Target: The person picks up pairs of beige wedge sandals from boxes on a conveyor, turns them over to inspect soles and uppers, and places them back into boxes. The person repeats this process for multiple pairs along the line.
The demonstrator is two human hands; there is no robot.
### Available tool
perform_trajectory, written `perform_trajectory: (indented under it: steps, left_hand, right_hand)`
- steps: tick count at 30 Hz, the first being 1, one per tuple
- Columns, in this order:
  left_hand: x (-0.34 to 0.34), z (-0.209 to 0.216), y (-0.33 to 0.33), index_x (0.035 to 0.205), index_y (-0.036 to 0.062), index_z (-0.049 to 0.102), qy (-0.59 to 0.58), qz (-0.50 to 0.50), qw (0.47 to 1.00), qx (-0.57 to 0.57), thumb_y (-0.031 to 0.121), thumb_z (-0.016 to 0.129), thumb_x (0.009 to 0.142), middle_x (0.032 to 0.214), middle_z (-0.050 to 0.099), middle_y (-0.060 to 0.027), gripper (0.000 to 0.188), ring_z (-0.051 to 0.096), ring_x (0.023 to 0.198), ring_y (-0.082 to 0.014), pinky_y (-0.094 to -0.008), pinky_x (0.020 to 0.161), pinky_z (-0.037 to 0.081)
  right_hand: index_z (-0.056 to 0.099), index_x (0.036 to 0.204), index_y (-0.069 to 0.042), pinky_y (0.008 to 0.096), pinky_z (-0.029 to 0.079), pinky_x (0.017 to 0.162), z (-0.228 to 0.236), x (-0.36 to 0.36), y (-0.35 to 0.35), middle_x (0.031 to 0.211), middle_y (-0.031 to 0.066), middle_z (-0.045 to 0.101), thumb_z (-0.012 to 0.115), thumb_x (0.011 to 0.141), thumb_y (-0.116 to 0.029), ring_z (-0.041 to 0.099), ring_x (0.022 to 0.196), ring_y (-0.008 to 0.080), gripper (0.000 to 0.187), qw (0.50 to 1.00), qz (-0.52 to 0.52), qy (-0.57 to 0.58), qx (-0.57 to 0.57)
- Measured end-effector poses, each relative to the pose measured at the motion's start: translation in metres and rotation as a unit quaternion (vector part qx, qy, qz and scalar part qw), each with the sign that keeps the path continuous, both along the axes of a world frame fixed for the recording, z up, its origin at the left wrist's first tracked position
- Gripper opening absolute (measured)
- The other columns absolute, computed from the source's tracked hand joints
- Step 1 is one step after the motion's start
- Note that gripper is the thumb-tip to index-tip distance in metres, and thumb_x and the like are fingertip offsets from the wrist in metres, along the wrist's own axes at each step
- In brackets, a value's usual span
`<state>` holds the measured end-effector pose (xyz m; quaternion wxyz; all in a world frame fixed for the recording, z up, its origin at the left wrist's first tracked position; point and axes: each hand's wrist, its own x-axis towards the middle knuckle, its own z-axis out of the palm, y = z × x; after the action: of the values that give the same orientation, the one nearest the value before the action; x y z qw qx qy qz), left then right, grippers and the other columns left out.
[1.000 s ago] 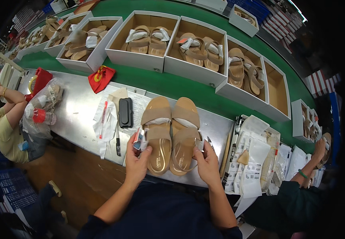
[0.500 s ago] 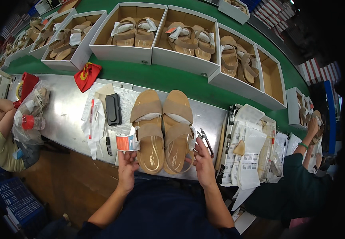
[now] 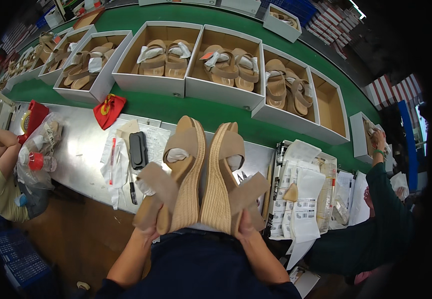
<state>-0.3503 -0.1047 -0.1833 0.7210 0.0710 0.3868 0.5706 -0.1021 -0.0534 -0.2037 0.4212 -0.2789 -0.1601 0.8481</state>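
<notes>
My left hand (image 3: pixel 149 230) is closed round the heel end of one tan wedge sandal (image 3: pixel 190 197). In my right hand (image 3: pixel 247 226) is the heel end of its mate, another tan wedge sandal (image 3: pixel 217 197). Both sandals tilt outward, so their woven rope-like wedge sides face each other at the middle. White paper stuffing (image 3: pixel 178 155) shows under the straps. Behind them lies the metal table top (image 3: pixel 81 137). My fingers are partly hidden by the heels and straps. Snips (image 3: pixel 242 176) peek out behind the right sandal.
White boxes holding sandals (image 3: pixel 165 59) line the green surface (image 3: pixel 146 103). One box (image 3: pixel 329 102) holds none. Left lie a black case (image 3: pixel 138 150), red pen (image 3: pixel 112 162), marker (image 3: pixel 132 192) and red cloth (image 3: pixel 109 112). A tray of label sheets (image 3: pixel 303 202) sits right. Co-workers' arms (image 3: pixel 379 152) flank me.
The sandals, held side by side with insoles facing up, have been tilted outward to show their wedge sides. My hands have moved lower, round the heels. A right-hand co-worker's hand has reached a box.
</notes>
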Motion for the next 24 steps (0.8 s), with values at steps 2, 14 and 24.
perform_trajectory:
  steps: [2,14,24]
  left_hand:
    - [0.008,-0.008,-0.007,0.143,0.0066,0.036,-0.127,0.004,0.992,0.008,0.046,0.071,0.083,0.141,0.045,-0.0141,0.08,0.049,0.127,-0.0267,-0.0433,0.105,0.044]
    - [0.017,0.016,-0.001,0.147,0.0059,0.028,-0.193,-0.008,0.978,0.078,0.043,0.073,0.082,0.146,0.04,-0.0141,0.088,0.046,0.13,-0.0283,-0.0448,0.108,0.04]
    - [0.006,0.007,0.006,0.14,0.0027,0.041,0.215,-0.024,0.972,0.097,0.003,0.062,0.086,0.129,0.053,-0.0054,0.058,0.051,0.119,-0.0166,-0.033,0.105,0.037]
  right_hand:
    - [0.036,0.143,-0.006,0.0502,0.047,0.102,0.012,-0.002,-0.006,0.14,0.0162,0.047,0.051,0.095,-0.048,0.052,0.125,0.0307,0.065,0.993,-0.004,0.065,-0.103]
    - [0.029,0.147,-0.007,0.0477,0.045,0.105,0.036,0.004,-0.016,0.145,0.0165,0.04,0.064,0.089,-0.045,0.045,0.131,0.0299,0.078,0.999,-0.008,0.0,-0.031]
    - [0.035,0.144,-0.001,0.0383,0.04,0.104,0.07,-0.012,0.012,0.133,0.0168,0.048,0.067,0.073,0.001,0.05,0.12,0.0301,0.078,0.872,-0.069,-0.418,0.245]
